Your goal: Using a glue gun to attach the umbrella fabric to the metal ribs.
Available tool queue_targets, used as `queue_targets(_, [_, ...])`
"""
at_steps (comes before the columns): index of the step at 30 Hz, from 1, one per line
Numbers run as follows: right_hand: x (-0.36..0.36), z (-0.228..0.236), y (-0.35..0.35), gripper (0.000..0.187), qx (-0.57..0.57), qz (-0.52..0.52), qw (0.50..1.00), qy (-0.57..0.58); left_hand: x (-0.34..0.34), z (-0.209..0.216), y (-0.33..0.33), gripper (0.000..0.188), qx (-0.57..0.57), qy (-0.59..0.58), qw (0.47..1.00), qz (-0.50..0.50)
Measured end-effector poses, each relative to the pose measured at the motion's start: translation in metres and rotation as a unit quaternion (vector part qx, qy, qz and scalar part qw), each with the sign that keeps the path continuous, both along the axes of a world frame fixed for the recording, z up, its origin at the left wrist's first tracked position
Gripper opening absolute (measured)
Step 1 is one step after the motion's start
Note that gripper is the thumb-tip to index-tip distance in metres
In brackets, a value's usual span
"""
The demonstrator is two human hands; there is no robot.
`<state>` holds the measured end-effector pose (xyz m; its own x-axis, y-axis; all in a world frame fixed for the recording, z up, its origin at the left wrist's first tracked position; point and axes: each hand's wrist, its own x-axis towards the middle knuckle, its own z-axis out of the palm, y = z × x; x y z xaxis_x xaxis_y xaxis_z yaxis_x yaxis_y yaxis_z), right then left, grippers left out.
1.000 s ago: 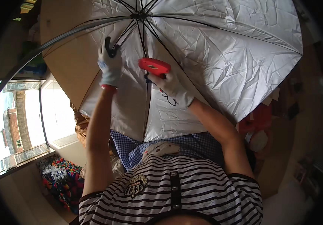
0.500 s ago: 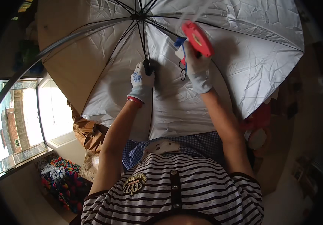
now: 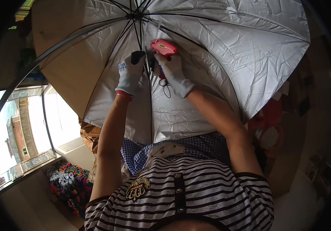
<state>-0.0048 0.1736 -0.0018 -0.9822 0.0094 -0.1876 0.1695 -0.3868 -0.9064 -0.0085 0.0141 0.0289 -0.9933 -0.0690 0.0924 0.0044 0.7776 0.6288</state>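
A large open umbrella (image 3: 196, 115) spreads before me with its silver lining and black ribs facing me. My left hand (image 3: 130, 72), in a white and pale-grey glove, is closed around a small black piece (image 3: 137, 57) beside a dark rib. What this piece is, I cannot make out. Just to the right, my gloved right hand (image 3: 174, 74) grips a red hand tool (image 3: 164, 47) with a blue part and a dark cord loop hanging below. A clear strip rises from the tool towards the hub. The tool's working end is close to the rib and partly hidden.
The umbrella's hub (image 3: 135, 16) is at the top, and a curved shaft (image 3: 57, 46) runs from it to the left. A bright window (image 3: 27, 131) is on the left, above a colourful knitted heap (image 3: 67, 184). A blue checked cloth (image 3: 207, 148) covers my lap.
My right hand has brought the red tool left and down, next to my left hand. My left hand has shifted slightly left and up, still with the black piece.
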Motion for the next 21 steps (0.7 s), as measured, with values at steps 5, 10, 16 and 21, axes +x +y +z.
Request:
queue_targets(5, [0.001,-0.002,-0.016,0.024,0.000,0.040,0.995,-0.087,-0.006,0.002,0.006,0.025,0.038,-0.029,0.998,0.045])
queue_targets(10, [0.004,-0.016,-0.020,0.030,0.087,0.039,0.995,0.002,-0.007,-0.007,0.001,0.022,0.032,-0.017,0.999,0.036])
queue_targets(16, [0.004,-0.026,-0.020,0.031,0.094,0.034,0.995,0.029,-0.009,-0.017,-0.003,0.021,0.052,-0.022,0.997,0.055])
queue_targets(21, [0.002,-0.015,-0.016,0.028,0.126,0.036,0.991,0.006,-0.005,-0.012,-0.001,0.023,0.052,-0.017,0.997,0.059])
